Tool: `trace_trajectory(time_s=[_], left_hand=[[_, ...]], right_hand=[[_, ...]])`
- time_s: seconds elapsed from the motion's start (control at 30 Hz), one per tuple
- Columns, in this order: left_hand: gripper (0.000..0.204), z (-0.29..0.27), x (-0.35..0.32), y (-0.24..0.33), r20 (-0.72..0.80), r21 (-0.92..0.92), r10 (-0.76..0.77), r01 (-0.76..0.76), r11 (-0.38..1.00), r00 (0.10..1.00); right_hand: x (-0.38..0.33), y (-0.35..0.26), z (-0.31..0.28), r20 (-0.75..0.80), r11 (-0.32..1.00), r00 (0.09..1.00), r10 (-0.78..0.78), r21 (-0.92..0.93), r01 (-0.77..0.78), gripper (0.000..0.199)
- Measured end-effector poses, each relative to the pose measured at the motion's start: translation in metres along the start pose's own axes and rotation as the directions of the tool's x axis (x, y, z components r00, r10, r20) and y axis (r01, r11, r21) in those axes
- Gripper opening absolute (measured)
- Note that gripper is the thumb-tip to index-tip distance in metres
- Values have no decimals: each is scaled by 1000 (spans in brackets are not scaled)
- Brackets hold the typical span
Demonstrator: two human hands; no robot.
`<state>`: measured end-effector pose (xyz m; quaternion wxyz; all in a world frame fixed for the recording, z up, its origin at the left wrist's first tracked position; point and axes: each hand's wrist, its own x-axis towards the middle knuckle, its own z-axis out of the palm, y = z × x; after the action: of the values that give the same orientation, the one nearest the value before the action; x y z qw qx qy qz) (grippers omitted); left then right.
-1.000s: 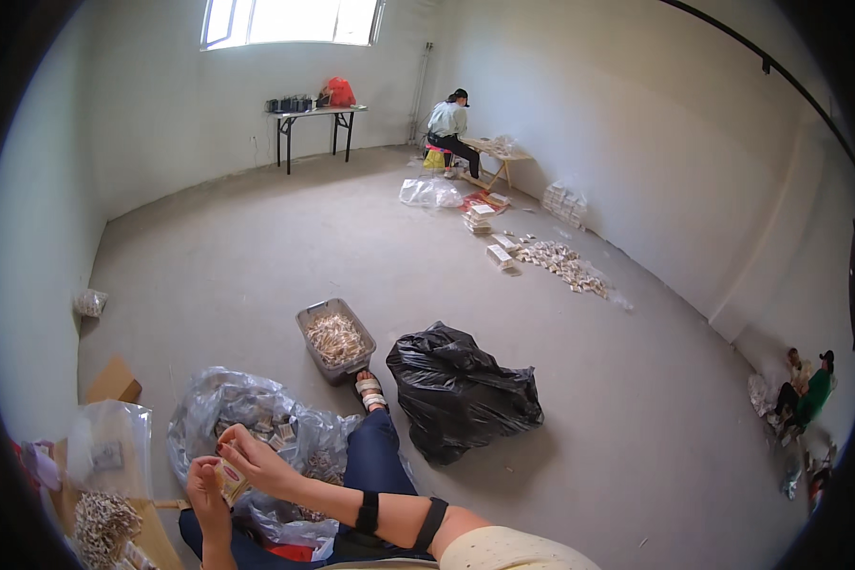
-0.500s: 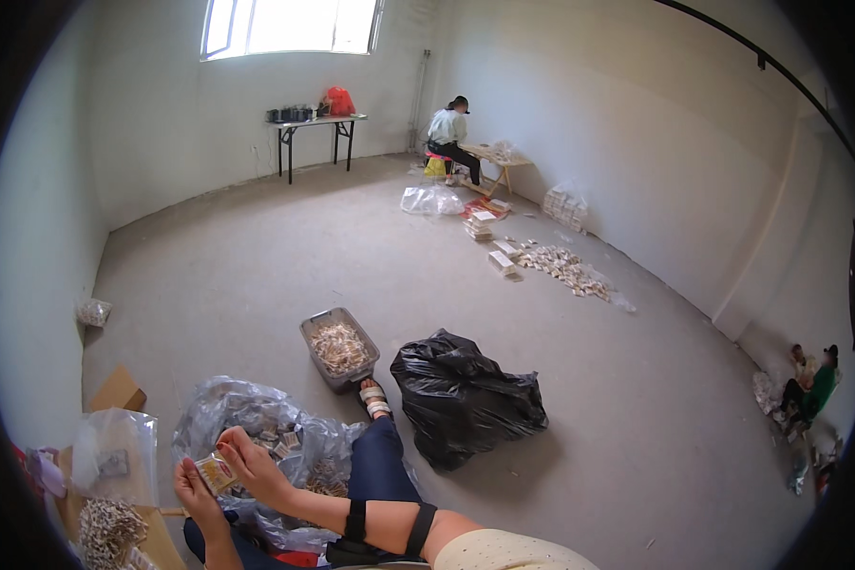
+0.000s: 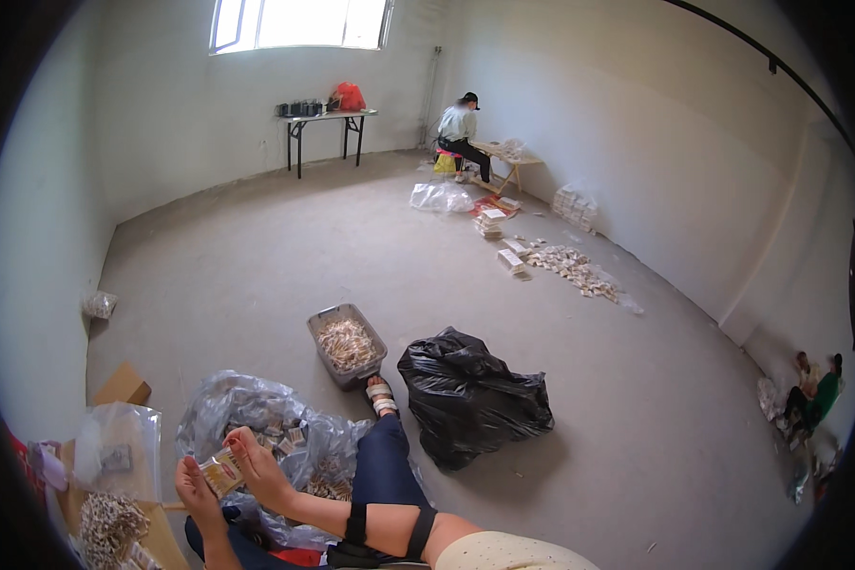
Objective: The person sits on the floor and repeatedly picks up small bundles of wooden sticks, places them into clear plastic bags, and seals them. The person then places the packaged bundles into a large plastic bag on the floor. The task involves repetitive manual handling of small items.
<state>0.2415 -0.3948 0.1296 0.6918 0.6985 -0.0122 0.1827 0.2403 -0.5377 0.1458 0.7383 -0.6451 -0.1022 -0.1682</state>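
A small flat packet (image 3: 220, 473), yellowish with a clear wrapper and a bit of red, is held up between my two hands. Fingers of my left hand (image 3: 197, 491) pinch its left end. My right hand (image 3: 264, 475) grips the opposite end, thumb and fingers closed on it. Under and beyond the hands, a large clear plastic bag (image 3: 209, 404) lies open on the floor with many similar small packets (image 3: 290, 439) in it. Left of my hands, a heap of small pale-and-brown sticks (image 3: 109, 528) rests on a wooden board (image 3: 165, 537), near another clear bag (image 3: 119, 452).
A grey bin (image 3: 325, 366) full of small pieces stands by my foot, with a black plastic bag (image 3: 470, 399) to its right. A cardboard box (image 3: 123, 385) sits at the left. Farther off, a person (image 3: 458, 128) sits at a low table near scattered packets (image 3: 570, 266).
The view has shifted slightly, so the room appears a little farther right. My right fingers have moved a little on the packet, which stays between both hands.
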Motion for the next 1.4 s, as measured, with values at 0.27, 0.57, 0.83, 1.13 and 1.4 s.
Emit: trace_trajectory(time_s=[0.27,0.57,0.83,1.13,1.4], left_hand=[[32,0,-3,4,-97,309,209,-170,936,973],[31,13,-16,29,-129,-72,-271,263,962,954],[33,12,-24,38,-136,85,-9,21,996,991],[26,20,-15,33,-183,34,-9,15,999,983],[30,15,-13,23,-183,157,-14,43,987,983]], right_hand=[[1,-5,0,67,992,997,44,-124,-36,31],[2,18,-7,-14,989,991,130,-67,-131,28],[-3,7,6,32,993,993,116,-25,-116,31],[0,17,5,86,982,984,159,87,-166,32],[3,34,-13,32,905,931,364,227,-361,32]])
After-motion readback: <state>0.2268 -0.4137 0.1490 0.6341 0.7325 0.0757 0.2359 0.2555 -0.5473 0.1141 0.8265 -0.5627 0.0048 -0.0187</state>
